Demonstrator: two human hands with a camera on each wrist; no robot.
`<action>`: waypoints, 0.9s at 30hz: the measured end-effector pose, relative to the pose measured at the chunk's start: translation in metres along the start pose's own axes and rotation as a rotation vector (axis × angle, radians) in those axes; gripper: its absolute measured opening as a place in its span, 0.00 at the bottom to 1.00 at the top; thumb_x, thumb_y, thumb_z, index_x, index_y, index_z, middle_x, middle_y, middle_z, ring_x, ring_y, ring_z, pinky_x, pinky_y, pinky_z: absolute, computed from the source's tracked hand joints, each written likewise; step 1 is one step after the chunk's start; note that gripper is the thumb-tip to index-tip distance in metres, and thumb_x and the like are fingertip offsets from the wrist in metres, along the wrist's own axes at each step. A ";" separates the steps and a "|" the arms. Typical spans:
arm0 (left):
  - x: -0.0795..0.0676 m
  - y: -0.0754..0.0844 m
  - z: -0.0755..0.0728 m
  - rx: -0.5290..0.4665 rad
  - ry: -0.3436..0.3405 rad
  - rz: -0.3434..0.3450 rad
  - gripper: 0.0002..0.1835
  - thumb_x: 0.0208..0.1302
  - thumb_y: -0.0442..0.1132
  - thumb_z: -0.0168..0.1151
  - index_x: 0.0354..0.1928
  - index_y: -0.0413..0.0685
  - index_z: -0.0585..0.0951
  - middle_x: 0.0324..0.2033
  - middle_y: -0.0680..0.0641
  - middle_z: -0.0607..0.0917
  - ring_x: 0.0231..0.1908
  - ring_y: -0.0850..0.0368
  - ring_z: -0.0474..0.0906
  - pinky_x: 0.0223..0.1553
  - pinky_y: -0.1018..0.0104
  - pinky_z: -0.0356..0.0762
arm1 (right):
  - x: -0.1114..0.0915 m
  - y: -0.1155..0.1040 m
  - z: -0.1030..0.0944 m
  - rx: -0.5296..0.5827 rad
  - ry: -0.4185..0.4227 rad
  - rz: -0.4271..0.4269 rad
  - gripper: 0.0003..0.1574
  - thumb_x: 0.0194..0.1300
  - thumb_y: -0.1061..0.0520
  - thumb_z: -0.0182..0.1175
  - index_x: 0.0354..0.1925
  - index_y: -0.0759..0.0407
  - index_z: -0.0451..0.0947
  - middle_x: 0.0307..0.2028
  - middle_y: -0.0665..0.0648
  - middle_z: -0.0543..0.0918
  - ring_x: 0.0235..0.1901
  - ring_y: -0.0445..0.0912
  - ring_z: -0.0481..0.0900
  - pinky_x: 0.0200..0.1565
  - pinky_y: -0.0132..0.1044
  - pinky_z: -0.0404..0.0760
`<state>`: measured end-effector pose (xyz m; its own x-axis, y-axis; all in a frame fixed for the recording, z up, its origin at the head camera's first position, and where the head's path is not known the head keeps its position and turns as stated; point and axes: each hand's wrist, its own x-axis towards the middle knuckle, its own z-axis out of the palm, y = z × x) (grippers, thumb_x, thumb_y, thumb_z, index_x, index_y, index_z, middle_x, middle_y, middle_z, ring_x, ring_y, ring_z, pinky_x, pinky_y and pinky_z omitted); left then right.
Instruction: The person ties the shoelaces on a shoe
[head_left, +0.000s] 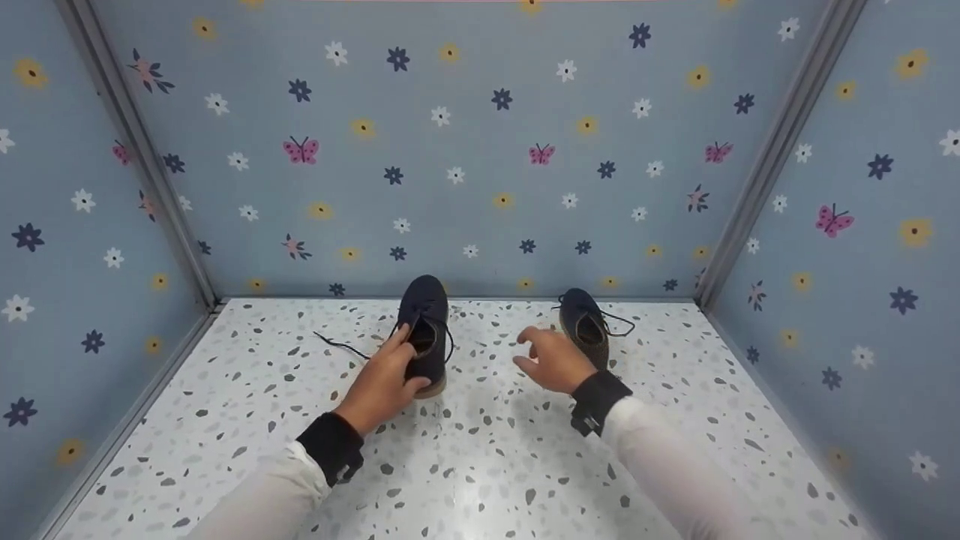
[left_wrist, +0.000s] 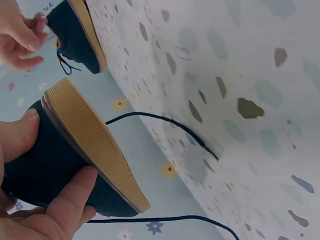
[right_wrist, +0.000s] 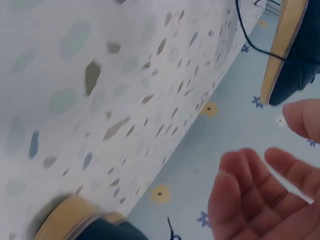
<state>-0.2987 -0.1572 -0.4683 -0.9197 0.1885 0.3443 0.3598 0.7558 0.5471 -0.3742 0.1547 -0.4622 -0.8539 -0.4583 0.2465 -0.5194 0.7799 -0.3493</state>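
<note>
Two dark navy lace-up shoes with tan ridged soles stand toes toward the far panel. My left hand [head_left: 382, 386] holds the left shoe [head_left: 427, 296], thumb at the heel and fingers along its outer side. In the left wrist view, that shoe's tan sole [left_wrist: 92, 145] shows between the thumb and a finger [left_wrist: 75, 192]. Its loose lace [head_left: 346, 346] trails out to the left. Between the shoes hovers my right hand [head_left: 555, 360], fingers loosely bent and holding nothing. It partly overlaps the right shoe [head_left: 579, 306], whose lace [head_left: 621, 330] loops to the right.
The speckled white floor [head_left: 480, 465] is enclosed by a blue flowered back panel [head_left: 480, 150] and similar side panels [head_left: 60, 300]. Grey metal posts [head_left: 780, 135] join them at the corners. Both shoe toes are close to the back panel.
</note>
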 end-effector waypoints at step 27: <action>-0.018 0.034 0.004 -0.057 0.003 0.166 0.15 0.59 0.36 0.77 0.42 0.42 0.79 0.75 0.31 0.67 0.73 0.33 0.71 0.68 0.45 0.75 | 0.011 -0.018 -0.003 0.042 -0.143 -0.179 0.07 0.69 0.61 0.61 0.32 0.57 0.82 0.33 0.56 0.82 0.35 0.46 0.75 0.43 0.44 0.78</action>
<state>-0.2700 -0.1326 -0.4587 -0.8467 0.3058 0.4353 0.5148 0.6776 0.5252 -0.3743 0.1368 -0.4506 -0.7425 -0.6456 0.1785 -0.6612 0.6639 -0.3493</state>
